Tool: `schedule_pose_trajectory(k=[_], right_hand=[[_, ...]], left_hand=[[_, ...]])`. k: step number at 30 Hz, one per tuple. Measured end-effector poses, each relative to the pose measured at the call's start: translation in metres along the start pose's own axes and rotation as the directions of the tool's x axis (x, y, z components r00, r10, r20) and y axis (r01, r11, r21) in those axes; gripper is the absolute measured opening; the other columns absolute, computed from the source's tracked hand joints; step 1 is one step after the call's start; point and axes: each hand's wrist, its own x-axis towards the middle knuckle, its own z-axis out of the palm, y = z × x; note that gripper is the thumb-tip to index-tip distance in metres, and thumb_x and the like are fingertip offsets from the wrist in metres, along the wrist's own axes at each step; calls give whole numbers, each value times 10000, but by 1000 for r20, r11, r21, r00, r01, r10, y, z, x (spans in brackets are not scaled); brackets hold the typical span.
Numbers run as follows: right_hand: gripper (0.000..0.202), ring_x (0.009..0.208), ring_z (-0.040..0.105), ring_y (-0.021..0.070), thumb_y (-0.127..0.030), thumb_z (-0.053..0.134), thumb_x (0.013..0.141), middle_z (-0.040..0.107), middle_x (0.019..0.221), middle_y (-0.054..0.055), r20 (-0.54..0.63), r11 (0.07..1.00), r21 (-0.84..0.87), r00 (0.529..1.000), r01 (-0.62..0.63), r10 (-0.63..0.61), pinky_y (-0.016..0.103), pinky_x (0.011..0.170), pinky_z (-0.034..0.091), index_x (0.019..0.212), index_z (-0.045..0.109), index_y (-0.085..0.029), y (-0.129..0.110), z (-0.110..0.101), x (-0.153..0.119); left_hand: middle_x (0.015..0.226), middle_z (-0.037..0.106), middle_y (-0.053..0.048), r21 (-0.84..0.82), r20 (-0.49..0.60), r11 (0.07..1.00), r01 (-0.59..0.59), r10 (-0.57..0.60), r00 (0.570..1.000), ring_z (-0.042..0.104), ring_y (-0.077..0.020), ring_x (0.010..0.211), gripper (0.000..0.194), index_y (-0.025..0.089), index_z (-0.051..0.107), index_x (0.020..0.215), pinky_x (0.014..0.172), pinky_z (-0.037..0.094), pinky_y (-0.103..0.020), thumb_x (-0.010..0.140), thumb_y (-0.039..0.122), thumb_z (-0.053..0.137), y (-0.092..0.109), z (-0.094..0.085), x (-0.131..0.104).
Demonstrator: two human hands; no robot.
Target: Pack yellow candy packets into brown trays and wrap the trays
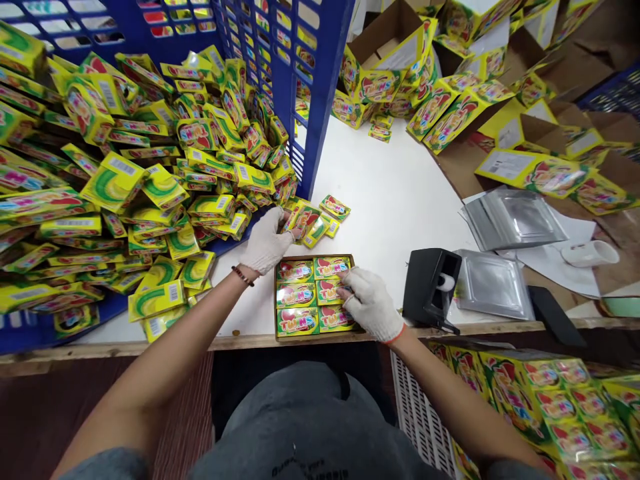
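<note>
Several yellow-green TWINS packets [295,295] lie in two columns inside an open display box [320,339] near the table's front edge. My right hand [373,303], in a white glove with bare fingertips, touches the packets in the right column, its fingers bent. To the upper left, my left hand [270,241], gloved the same way, has its fingers closed around the edge of a packet [303,219] in a small loose group beyond the box. More loose packets [335,207] lie beside that one.
A blue crate [320,100] at the left spills a large heap of packets [165,187]. Right of the box stands a black tape dispenser [430,287], beside clear plastic trays [493,283] and a dark phone-like slab [555,315]. Empty display boxes [535,175] pile at the back right.
</note>
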Motion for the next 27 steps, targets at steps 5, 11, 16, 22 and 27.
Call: schedule_pose_trajectory(k=[5, 11, 16, 22, 27], right_hand=[[430, 948, 649, 214, -366, 507, 933, 676, 1173, 105, 38, 841, 504, 978, -194, 203, 367, 849, 529, 1314, 539, -168, -16, -9, 21], [301, 929, 645, 202, -232, 560, 845, 718, 1046, 36, 568, 913, 300, 821, -277, 62, 322, 830, 517, 1120, 677, -201, 3, -38, 5], [158, 862, 592, 202, -154, 573, 846, 670, 971, 85, 512, 983, -174, 848, -50, 134, 307, 742, 444, 971, 669, -165, -9, -32, -8], [92, 820, 553, 205, -226, 593, 891, 641, 907, 74, 439, 919, -308, 894, 245, -91, 324, 682, 347, 899, 673, -182, -19, -23, -40], [166, 828, 580, 208, -103, 567, 865, 680, 889, 66, 504, 914, -320, 862, 250, -59, 326, 691, 348, 873, 703, -198, -5, -14, -55]], left_hand=[[847, 647, -8, -487, 255, 858, 163, -39, 966, 606, -166, 762, 388, 174, 568, 918, 709, 506, -304, 717, 457, 740, 36, 12, -69], [931, 632, -43, -327, 185, 941, 83, -22, 983, 614, -186, 818, 316, 185, 572, 1019, 742, 520, -343, 838, 436, 634, 16, 18, -118], [1018, 632, -84, -31, 479, 933, -360, 330, 814, 590, -226, 964, 106, 180, 619, 884, 858, 500, -378, 882, 285, 601, 12, 33, -139], [1075, 604, -101, 221, 572, 900, -376, 193, 798, 579, -220, 958, 118, 165, 629, 920, 825, 505, -356, 921, 204, 517, 20, 54, -148], [1007, 634, -75, 245, 659, 852, -462, 203, 724, 602, -201, 877, 182, 175, 656, 836, 784, 503, -339, 934, 232, 513, 21, 63, -150]])
